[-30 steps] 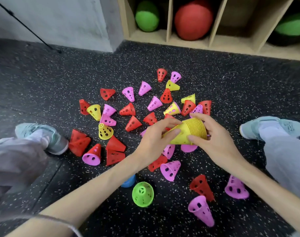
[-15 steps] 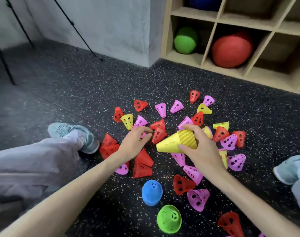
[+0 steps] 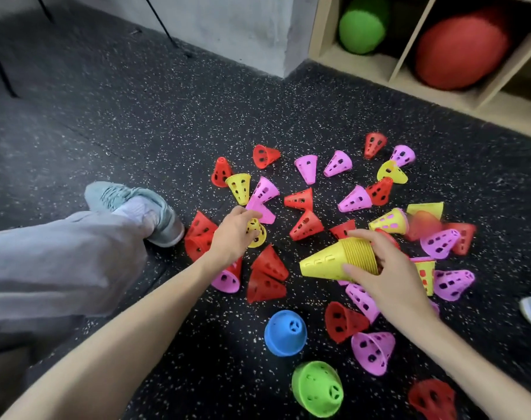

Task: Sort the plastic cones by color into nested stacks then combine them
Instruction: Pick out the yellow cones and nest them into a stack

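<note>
**Left hand on a loose yellow cone, right hand holding the yellow stack**

The left hand [image 3: 233, 233] reaches fwd over the black speckled rubber floor [image 3: 167, 122] w/ fingers curled round a single yellow perforated plastic cone [image 3: 257, 234], which lies on its side near the left edge of the scatter. Can't tell if the cone is lifted or touching the floor.

The right hand [image 3: 388, 277] grips a nested stack of yellow plastic cones [image 3: 337, 262] by its wide ribbed end, thumb below and fingers over the top; the stack is held roughly level, narrow tip pointing left, above the pile.

Loose cones lie all round both hands, mostly on their sides: red perforated cones [image 3: 306, 225] and pink perforated cones [image 3: 353, 200] mixed w/ a few more yellow ones, e.g. one yellow cone [image 3: 239, 187] just beyond the left hand. Nearer the person, a blue plastic cone [image 3: 285, 333] and a green plastic cone [image 3: 317, 389] stand apart from the rest.

A grey-trousered leg w/ a pale teal sneaker [image 3: 137, 207] rests on the floor at left. At the back right, a wooden cubby shelf [image 3: 400, 71] holds a green ball [image 3: 364, 24] and a red ball [image 3: 461, 48] in separate compartments.
</note>
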Action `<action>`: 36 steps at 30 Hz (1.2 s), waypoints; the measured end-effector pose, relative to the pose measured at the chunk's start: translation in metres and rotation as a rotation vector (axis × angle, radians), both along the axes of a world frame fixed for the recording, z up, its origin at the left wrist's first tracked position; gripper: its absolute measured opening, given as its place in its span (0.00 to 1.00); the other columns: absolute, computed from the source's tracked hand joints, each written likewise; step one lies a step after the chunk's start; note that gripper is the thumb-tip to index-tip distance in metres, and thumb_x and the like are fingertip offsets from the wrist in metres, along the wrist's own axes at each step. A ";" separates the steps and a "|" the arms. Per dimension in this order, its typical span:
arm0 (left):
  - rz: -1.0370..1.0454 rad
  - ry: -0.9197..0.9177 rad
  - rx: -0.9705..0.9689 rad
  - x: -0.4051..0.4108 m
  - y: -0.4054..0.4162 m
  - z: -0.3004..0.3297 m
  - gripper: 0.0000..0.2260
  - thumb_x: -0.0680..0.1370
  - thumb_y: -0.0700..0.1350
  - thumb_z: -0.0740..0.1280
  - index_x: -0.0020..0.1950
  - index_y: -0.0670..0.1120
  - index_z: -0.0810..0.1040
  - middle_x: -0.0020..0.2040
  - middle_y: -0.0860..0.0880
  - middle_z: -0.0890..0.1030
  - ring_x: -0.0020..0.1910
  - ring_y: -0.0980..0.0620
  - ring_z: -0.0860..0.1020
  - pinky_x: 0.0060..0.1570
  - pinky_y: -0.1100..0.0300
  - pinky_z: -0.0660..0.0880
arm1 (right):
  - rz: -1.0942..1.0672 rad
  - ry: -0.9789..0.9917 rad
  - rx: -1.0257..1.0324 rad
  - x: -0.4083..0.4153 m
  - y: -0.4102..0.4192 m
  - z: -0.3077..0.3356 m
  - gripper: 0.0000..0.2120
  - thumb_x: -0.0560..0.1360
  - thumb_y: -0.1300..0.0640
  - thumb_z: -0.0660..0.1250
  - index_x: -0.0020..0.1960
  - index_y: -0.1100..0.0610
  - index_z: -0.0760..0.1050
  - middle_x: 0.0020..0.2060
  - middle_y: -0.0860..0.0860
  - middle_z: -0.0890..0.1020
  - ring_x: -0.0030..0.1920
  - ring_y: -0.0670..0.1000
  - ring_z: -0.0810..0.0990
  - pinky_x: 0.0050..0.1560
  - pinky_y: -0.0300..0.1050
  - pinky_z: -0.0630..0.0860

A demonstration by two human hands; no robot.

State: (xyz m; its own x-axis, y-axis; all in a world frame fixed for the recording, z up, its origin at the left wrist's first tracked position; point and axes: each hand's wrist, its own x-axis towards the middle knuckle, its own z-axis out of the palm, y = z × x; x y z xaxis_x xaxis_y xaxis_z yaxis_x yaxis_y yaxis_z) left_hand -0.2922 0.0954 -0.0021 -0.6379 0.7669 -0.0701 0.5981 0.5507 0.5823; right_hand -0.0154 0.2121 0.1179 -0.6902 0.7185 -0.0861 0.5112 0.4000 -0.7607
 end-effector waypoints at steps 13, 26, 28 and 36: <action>0.318 -0.200 0.553 0.033 -0.008 0.035 0.10 0.80 0.48 0.71 0.61 0.53 0.82 0.55 0.54 0.81 0.48 0.58 0.80 0.49 0.60 0.79 | -0.092 0.117 0.042 -0.028 0.003 0.025 0.21 0.76 0.57 0.73 0.65 0.42 0.73 0.48 0.43 0.80 0.51 0.58 0.79 0.49 0.48 0.75; 0.281 -0.436 0.820 0.125 0.015 0.112 0.09 0.81 0.40 0.69 0.62 0.45 0.81 0.51 0.46 0.83 0.42 0.45 0.85 0.35 0.64 0.80 | -0.152 0.429 -0.088 -0.017 0.015 0.052 0.26 0.76 0.64 0.73 0.65 0.41 0.71 0.51 0.49 0.84 0.51 0.53 0.83 0.59 0.58 0.79; 0.246 -0.433 0.806 0.139 0.021 0.117 0.09 0.81 0.39 0.70 0.62 0.44 0.80 0.50 0.48 0.83 0.37 0.47 0.85 0.33 0.67 0.77 | -0.132 0.442 -0.062 -0.010 0.015 0.050 0.25 0.76 0.64 0.72 0.66 0.42 0.72 0.55 0.47 0.83 0.54 0.51 0.83 0.60 0.59 0.78; 0.162 -0.405 0.755 0.160 0.032 0.116 0.10 0.80 0.41 0.72 0.61 0.47 0.81 0.42 0.52 0.85 0.37 0.51 0.85 0.40 0.55 0.83 | -0.101 0.409 -0.012 0.020 0.016 0.047 0.22 0.79 0.65 0.66 0.68 0.45 0.73 0.59 0.28 0.75 0.64 0.38 0.75 0.70 0.54 0.72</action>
